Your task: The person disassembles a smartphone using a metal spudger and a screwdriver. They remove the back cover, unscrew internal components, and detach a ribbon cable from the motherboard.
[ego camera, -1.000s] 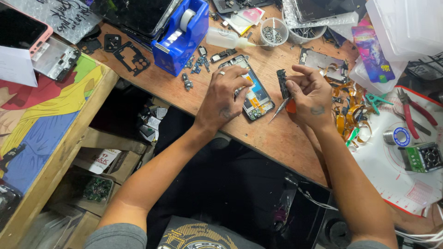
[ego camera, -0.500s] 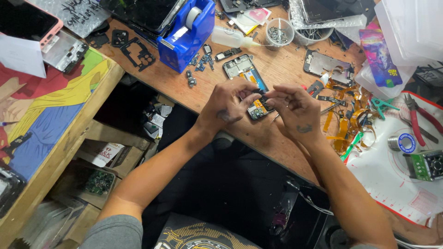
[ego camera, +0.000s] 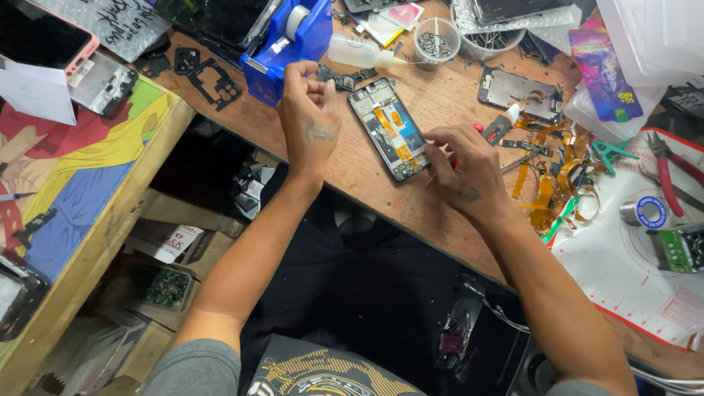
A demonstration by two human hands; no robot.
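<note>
- The opened phone point(ego camera: 389, 128) lies back-off on the wooden table point(ego camera: 440, 198), between the two hands, its lower end close to the table's near edge; orange flex strips and a blue part show inside it.
- The right hand point(ego camera: 466, 172) rests at the phone's lower corner, fingers pinched narrow on a thin metal tool with a red grip; its tip is hard to make out. A slip there could, I judge, tear a flex strip or scratch the board.
- The left hand point(ego camera: 308, 110) is lifted off the phone, fingers curled narrow near the blue tape dispenser point(ego camera: 293, 37); whether it pinches anything I cannot tell. With no hand steadying it, the phone could skid under the tool's push and slide toward the edge.
- Just beyond the phone lie small black parts point(ego camera: 345, 75), a clear squeeze bottle point(ego camera: 356, 53) and a cup of screws point(ego camera: 436, 38); a stray sleeve or wrist could tip these.
- The heap of orange flex cables point(ego camera: 546, 183) right of the right hand could snag on it.
</note>
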